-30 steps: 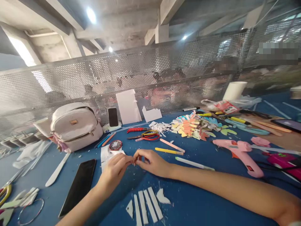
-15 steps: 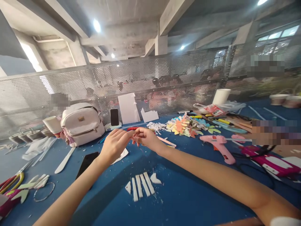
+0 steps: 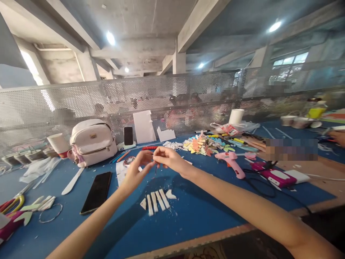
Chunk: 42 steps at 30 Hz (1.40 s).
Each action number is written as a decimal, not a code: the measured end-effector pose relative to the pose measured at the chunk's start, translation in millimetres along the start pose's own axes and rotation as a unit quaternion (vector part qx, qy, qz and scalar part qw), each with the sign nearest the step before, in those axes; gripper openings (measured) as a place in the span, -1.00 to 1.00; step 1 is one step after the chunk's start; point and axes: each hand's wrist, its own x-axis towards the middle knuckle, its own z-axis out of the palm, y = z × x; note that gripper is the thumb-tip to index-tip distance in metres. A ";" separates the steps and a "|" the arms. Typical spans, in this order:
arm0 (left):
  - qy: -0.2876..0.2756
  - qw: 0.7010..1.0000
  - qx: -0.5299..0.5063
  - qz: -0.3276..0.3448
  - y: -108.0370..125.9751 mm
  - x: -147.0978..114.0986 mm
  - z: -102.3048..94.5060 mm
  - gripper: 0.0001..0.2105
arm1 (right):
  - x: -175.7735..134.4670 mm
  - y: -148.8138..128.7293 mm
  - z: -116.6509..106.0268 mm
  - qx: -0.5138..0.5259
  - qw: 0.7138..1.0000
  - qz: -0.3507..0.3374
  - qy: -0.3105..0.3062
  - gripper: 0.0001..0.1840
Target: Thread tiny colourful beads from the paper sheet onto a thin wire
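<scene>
My left hand point(image 3: 138, 169) and my right hand point(image 3: 169, 159) meet above the middle of the blue mat. The fingertips of both pinch together around something small and thin, too small to name. Nearer to me, several white strips point(image 3: 154, 201) lie side by side in a row. A small white triangular piece point(image 3: 143, 204) with a dark dot sits at the row's left end, and a notched white piece point(image 3: 170, 194) at its right end. Behind my left hand is a white sheet point(image 3: 121, 174) with a round printed item on it, partly covered by the hand.
A black phone point(image 3: 96, 192) and a white backpack point(image 3: 93, 143) are on the left, with scissors point(image 3: 17, 203) at the edge. Colourful paper scraps point(image 3: 201, 144) are heaped behind my right hand. A pink glue gun point(image 3: 232, 163) and cables lie to the right. A perforated metal screen point(image 3: 151, 93) stands behind.
The view has turned a little to the right, showing the table's front edge. My left hand's fingers have opened away from the right hand's fingers somewhat, and the thumb now shows at the pinch.
</scene>
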 end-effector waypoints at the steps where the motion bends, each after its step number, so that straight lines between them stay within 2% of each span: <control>1: -0.019 0.999 -0.038 -0.026 -2.6 -4.0 6.3 -0.73 | -0.8 -0.8 -0.4 0.010 1.000 -0.003 0.007 -0.77; 4: -0.028 0.986 -0.121 -0.107 -14.0 -12.6 19.0 -0.76 | -0.3 2.2 -2.6 0.060 0.997 0.000 0.045 -0.78; 9: 0.065 0.958 -0.202 -0.195 -31.4 -16.5 14.7 -0.73 | 2.4 22.2 -7.7 0.121 0.989 0.007 0.080 -0.71; 15: 0.143 0.919 -0.274 -0.246 -42.5 -19.4 11.9 -0.72 | -2.3 52.9 -7.1 0.168 0.983 0.031 0.073 -0.66; 20: 0.153 0.885 -0.347 -0.269 -41.4 -24.8 20.1 -0.67 | -11.1 70.0 -1.1 0.165 0.983 0.066 0.041 -0.66; 23: 0.147 0.877 -0.368 -0.273 -41.6 -26.9 20.2 -0.67 | -14.4 73.9 2.2 0.159 0.984 0.078 0.034 -0.66; 29: 0.107 0.889 -0.353 -0.272 -42.7 -28.9 16.2 -0.71 | -16.1 72.6 5.8 0.154 0.984 0.083 0.041 -0.63; 36: -0.005 0.928 -0.278 -0.248 -30.3 -29.2 21.4 -0.66 | -17.8 66.2 5.2 0.189 0.981 0.025 0.021 -0.65; 42: 0.013 0.945 -0.209 -0.250 -36.5 -30.3 18.8 -0.78 | -14.4 65.2 -3.2 0.219 0.973 -0.006 0.076 -0.66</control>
